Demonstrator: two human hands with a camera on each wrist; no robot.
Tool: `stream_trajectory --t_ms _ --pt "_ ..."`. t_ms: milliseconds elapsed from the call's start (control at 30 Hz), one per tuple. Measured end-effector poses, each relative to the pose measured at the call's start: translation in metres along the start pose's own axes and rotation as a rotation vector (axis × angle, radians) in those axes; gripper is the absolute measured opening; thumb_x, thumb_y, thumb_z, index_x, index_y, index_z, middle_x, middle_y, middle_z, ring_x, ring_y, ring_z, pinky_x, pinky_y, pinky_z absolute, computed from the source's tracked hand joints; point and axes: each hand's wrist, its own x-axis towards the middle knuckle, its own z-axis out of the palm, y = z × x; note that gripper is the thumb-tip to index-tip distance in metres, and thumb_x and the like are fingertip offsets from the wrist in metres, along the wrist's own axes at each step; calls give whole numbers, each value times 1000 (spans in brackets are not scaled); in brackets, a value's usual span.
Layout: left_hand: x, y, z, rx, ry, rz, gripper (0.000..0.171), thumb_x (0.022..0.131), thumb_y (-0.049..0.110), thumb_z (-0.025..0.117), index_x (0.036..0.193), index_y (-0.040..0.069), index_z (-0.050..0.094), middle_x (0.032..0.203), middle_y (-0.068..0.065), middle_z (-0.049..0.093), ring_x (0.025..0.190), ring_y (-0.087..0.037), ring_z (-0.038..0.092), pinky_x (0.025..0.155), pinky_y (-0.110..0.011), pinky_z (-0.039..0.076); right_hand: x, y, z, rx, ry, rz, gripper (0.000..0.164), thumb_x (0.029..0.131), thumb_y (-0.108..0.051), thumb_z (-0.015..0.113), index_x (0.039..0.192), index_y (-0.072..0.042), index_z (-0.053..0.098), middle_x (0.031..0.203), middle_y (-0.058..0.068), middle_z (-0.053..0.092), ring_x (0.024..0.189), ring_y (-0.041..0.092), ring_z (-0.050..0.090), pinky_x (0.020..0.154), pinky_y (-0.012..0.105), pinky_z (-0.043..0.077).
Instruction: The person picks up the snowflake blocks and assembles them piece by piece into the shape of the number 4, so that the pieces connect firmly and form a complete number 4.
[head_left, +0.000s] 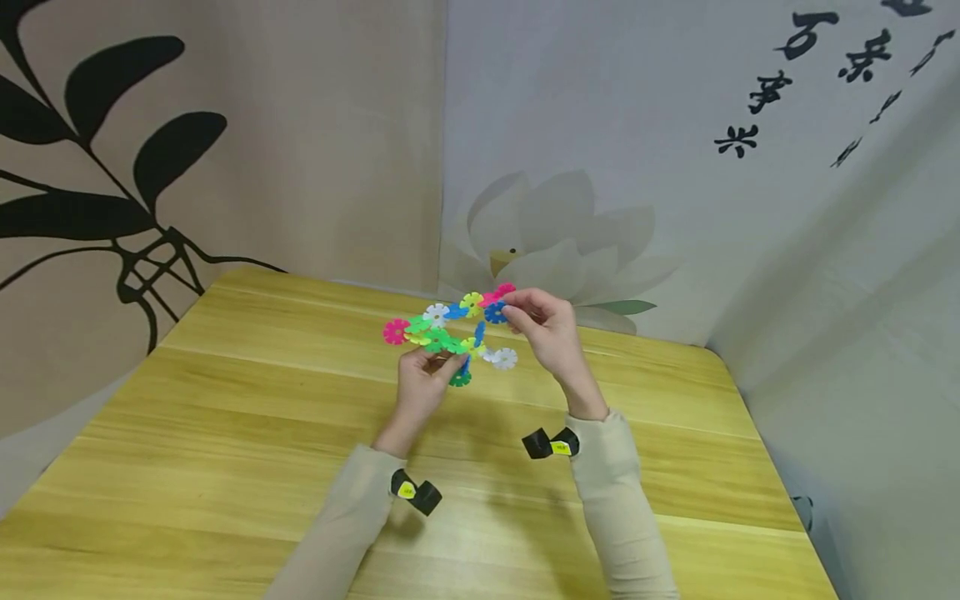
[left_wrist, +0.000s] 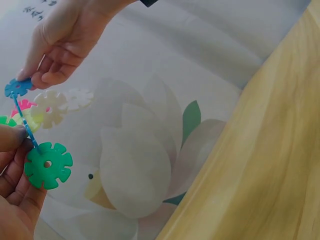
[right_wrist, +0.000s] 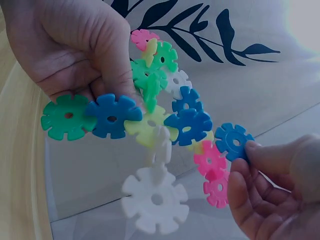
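My left hand (head_left: 420, 387) holds up a branching chain of slotted plastic snowflake discs (head_left: 437, 340) over the table, its thumb and fingers pinching near the green and blue end. In the left wrist view a green disc (left_wrist: 48, 165) faces the camera beside those fingers. My right hand (head_left: 553, 337) pinches a blue snowflake disc (right_wrist: 234, 141) between thumb and fingertips, at the chain's right side. Another blue disc (right_wrist: 187, 126) of the chain is close to it. Pink discs (right_wrist: 210, 159) hang just below the pinched one, and a white disc (right_wrist: 156, 199) ends a lower branch.
The wooden table (head_left: 247, 433) spreads beneath both hands. Behind it hangs a pale backdrop (head_left: 337, 150) printed with leaves, a lotus and characters. A black wrist camera (head_left: 416, 492) sits on the left sleeve, another wrist camera (head_left: 550, 444) on the right.
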Motion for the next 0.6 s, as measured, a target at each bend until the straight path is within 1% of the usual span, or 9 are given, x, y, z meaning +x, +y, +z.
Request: stream_trajectory --t_ms 67,100,167,267,333,400,500,600 --pt "-1 7 0 10 -5 -4 5 76 -19 62 80 -21 59 78 -36 60 64 3 59 62 -14 54 1 0 1 -14 -15 -2 10 88 3 60 95 11 64 78 20 61 65 26 55 63 34 56" --pt "-1 8 1 9 -6 -11 5 77 -19 61 80 -21 59 79 -37 60 64 3 60 62 -14 54 1 0 1 -25 -22 -2 10 88 3 60 95 10 64 78 20 61 65 28 55 63 33 56" --pt "-1 9 1 1 -8 -18 5 77 -19 61 81 -22 59 80 -39 59 64 3 60 62 -14 54 2 0 1 -43 -38 -3 11 88 3 61 95 10 64 78 20 62 65 27 56 63 32 55" --pt "-1 9 1 -12 -8 -22 7 76 -20 61 82 -23 58 80 -39 59 65 4 60 62 -14 54 3 1 1 -71 -60 -4 11 88 0 61 95 8 65 79 19 64 66 23 57 62 27 54" --pt "-1 1 1 -23 -7 -20 8 76 -20 61 83 -23 58 80 -39 58 65 3 60 62 -14 54 3 1 2 -88 -71 -10 11 89 -1 62 94 7 66 79 19 66 66 21 58 61 24 52" --pt "-1 -7 1 -23 -1 -18 8 76 -20 62 83 -22 59 80 -38 59 65 3 60 62 -14 54 2 0 2 -109 -74 -28 10 88 -1 62 93 7 67 78 17 66 65 23 59 61 23 53" --pt "0 -19 0 -11 12 -8 7 77 -18 63 83 -20 61 80 -35 61 65 3 60 61 -14 54 3 -1 4 -175 -61 -75 8 87 1 64 89 7 67 74 15 66 62 24 60 59 21 53" --pt "-1 -22 0 35 37 17 6 77 -16 65 82 -18 62 77 -31 62 65 4 59 60 -14 52 4 -3 7 -266 -59 -127 5 85 1 65 86 5 68 71 13 65 60 22 60 56 21 53"
